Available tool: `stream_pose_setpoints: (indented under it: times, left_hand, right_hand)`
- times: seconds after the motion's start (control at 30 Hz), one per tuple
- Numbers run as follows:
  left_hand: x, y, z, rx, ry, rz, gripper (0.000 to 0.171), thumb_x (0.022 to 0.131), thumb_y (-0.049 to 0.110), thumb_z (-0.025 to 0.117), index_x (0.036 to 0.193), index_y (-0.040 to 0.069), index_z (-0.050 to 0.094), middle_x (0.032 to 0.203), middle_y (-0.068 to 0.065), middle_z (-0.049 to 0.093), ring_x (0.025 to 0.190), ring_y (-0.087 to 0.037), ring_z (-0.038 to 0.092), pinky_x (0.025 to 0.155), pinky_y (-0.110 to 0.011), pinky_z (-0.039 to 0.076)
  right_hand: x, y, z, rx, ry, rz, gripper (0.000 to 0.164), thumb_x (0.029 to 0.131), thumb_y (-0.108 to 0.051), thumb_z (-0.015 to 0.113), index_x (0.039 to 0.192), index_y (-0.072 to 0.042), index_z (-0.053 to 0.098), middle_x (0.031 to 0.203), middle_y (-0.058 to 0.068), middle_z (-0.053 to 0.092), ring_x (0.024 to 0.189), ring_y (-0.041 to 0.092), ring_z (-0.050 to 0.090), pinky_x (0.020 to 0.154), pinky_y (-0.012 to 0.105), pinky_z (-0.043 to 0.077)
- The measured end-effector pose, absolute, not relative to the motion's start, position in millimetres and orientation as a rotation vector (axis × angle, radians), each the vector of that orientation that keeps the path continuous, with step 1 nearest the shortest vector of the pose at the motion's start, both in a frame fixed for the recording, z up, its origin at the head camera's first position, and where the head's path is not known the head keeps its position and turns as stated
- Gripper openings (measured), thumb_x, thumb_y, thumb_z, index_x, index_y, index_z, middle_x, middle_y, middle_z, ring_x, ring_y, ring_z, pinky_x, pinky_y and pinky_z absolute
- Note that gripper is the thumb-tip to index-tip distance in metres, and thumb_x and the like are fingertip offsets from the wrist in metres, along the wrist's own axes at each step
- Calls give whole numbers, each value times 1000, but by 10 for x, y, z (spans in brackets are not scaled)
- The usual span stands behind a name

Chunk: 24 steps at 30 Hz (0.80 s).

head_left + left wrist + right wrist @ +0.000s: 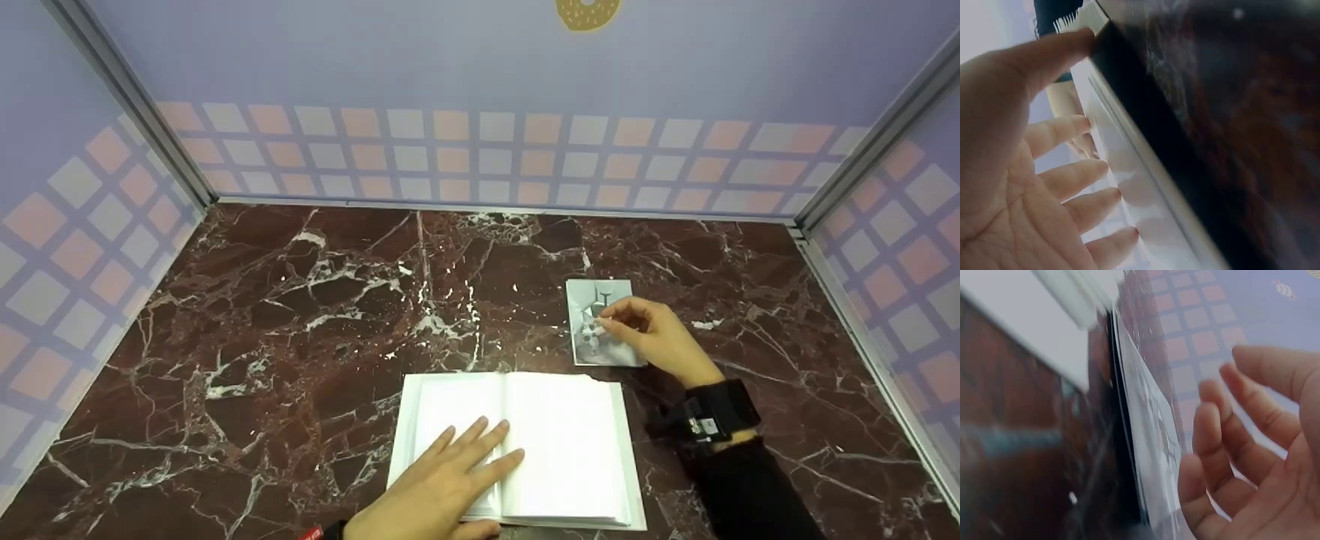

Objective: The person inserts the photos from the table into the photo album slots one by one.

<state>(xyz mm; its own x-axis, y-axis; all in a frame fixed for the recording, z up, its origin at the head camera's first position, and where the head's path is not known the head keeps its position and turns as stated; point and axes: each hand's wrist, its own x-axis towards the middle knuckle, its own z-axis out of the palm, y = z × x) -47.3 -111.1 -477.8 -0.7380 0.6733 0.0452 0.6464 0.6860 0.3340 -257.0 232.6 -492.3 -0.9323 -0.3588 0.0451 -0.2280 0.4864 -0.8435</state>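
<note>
An open photo album (566, 450) with blank white pages lies at the front of the table. My left hand (439, 484) rests on its left page, fingers spread and nearly straight, reaching the centre fold. In the left wrist view the fingertips touch the page (1154, 211). Beyond the album's upper right corner lies a small stack of grey-toned photos (583, 300), the top one partly hidden by my right hand (656, 334). That hand hovers over the stack with loosely bent fingers. The right wrist view shows a gap between thumb and fingers, holding nothing, beside the photos (1148, 422).
The table (300, 337) has a dark red marbled top with white veins. Lilac walls with pink and white squares (450, 157) enclose its back and both sides. A black band with a small device (709, 420) circles my right wrist.
</note>
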Motion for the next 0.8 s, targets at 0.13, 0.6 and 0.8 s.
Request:
stream_pose_setpoints:
  times: [0.13, 0.6, 0.8]
  left_hand:
    - [-479, -1075, -4774, 1133, 2818, 479, 74, 94, 51, 61, 157, 27, 33, 165, -10, 29, 149, -38, 33, 110, -65, 38]
    - [-484, -917, -4788, 1129, 2836, 418, 71, 96, 60, 51, 157, 28, 33, 165, -8, 30, 149, -38, 34, 107, -65, 42]
    - [-499, -821, -4792, 1145, 2844, 390, 71, 96, 61, 49, 157, 28, 34, 164, -8, 31, 149, -36, 34, 107, -62, 44]
  right_hand:
    - [-2670, 2404, -4920, -437, 2779, -1284, 27, 93, -24, 72, 115, -10, 69, 96, 9, 72, 79, 21, 63, 69, 23, 49]
    - [-3105, 2570, -4890, -378, 2825, -851, 70, 92, -37, 72, 147, -3, 46, 139, 27, 53, 130, 49, 43, 112, 64, 31]
    - [-3152, 2562, -4897, -337, 2796, -807, 72, 90, -40, 73, 148, -6, 46, 146, 26, 46, 144, 56, 19, 117, 69, 16]
